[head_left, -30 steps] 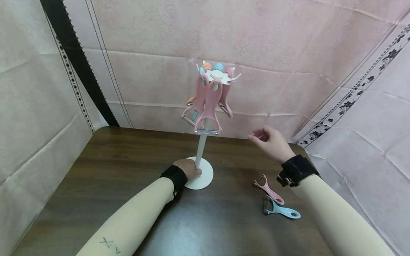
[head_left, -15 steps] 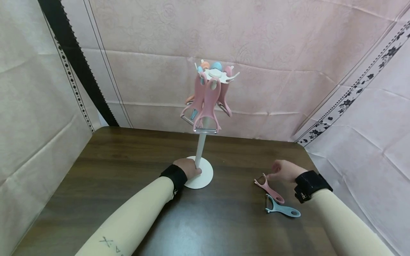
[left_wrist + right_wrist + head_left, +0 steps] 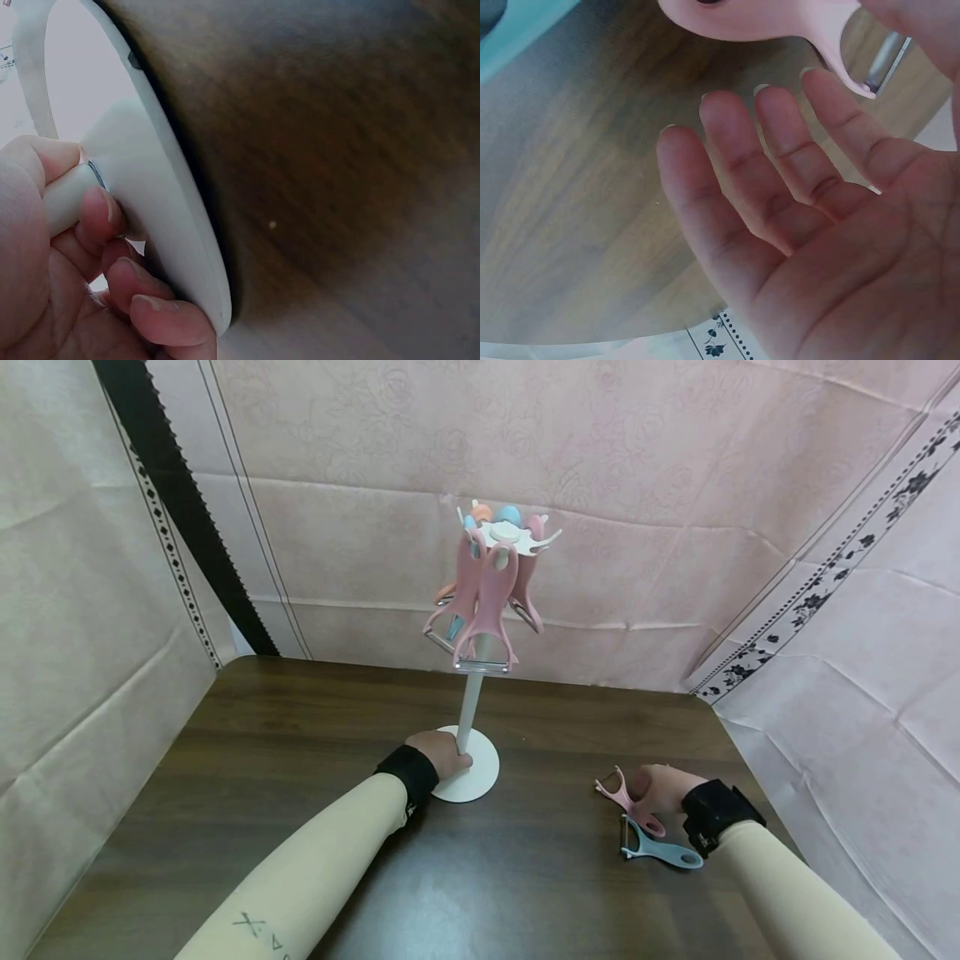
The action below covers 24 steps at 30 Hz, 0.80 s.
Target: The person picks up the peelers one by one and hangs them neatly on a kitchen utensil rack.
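My left hand (image 3: 438,753) grips the foot of the pole (image 3: 64,199) of a white stand, thumb and fingers curled round it just above the round base (image 3: 482,772). Over at the right, my right hand (image 3: 663,787) hovers at a pink peeler (image 3: 648,825) lying on the table. In the right wrist view its fingers (image 3: 735,142) are loosely extended beside the pink peeler's handle (image 3: 780,19), apart from it, with the thumb on the other side. A blue peeler (image 3: 667,854) lies just in front of the pink one.
Several pink peelers, one of them at the front (image 3: 495,593), hang from the stand's white hooked top (image 3: 525,542), with blue and orange ones behind. The brown wooden table (image 3: 315,718) ends at a pale cloth backdrop (image 3: 637,527).
My right hand has come down from above the table's back right to the pink peeler. My left hand has stayed on the pole, and the peelers have not moved.
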{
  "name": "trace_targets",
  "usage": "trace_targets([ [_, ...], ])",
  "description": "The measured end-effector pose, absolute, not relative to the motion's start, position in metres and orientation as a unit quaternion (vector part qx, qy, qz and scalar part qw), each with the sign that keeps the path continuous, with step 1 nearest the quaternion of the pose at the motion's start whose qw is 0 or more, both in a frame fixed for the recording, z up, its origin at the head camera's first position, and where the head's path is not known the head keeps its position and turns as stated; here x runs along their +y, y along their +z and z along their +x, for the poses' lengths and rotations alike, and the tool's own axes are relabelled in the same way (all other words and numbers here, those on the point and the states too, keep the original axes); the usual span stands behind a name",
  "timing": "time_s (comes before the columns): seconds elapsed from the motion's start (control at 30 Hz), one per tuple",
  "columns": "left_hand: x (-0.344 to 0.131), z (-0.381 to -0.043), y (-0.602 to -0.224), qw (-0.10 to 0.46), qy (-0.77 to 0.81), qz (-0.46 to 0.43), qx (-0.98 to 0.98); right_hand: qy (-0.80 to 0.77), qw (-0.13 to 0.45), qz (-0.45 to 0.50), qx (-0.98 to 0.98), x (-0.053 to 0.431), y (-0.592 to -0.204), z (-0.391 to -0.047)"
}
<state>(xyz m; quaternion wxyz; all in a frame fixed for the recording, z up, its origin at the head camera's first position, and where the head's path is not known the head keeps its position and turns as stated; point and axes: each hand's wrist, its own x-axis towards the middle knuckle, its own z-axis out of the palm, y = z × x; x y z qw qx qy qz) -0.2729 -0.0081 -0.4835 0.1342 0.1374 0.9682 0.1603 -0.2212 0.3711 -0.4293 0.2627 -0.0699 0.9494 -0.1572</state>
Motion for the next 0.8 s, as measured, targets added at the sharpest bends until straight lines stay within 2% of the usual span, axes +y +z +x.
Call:
trace_targets([
  [0.17,-0.008,-0.274,-0.484,0.137,0.163,0.134,0.968,-0.145,0.254,-0.089,0.952,0.372,-0.441,-0.221],
  [0.47,-0.007,-0.272,-0.483,0.136,0.157,0.127,0.970,-0.123,0.269,-0.045,0.954,0.369,-0.440,-0.220],
  [0.8,-0.009,-0.277,-0.492,0.128,0.164,0.126,0.970,-0.151,0.249,-0.060,0.955,0.369,-0.446,-0.215],
])
